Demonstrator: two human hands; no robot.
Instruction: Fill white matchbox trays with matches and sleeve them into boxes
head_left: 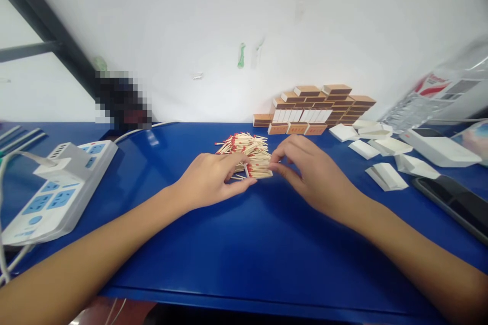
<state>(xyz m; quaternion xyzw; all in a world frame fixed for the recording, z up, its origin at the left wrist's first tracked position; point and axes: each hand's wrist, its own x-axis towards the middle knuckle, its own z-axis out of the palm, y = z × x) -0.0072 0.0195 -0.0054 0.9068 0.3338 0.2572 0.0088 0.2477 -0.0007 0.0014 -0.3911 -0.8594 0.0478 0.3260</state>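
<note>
A heap of red-tipped matches [246,144] lies on the blue table [236,254], just past my hands. My left hand [209,180] and my right hand [310,170] meet at a small white tray filled with matches [259,170]. The left fingers pinch its left end and the right fingertips hold its right end. Behind the heap, a stack of brown matchboxes [316,106] stands against the white wall.
Several empty white box trays and sleeves [385,175] lie scattered at the right. A white power strip [57,188] with a plugged-in adapter sits at the left. A dark phone [453,203] and a white box [438,150] rest at the right edge.
</note>
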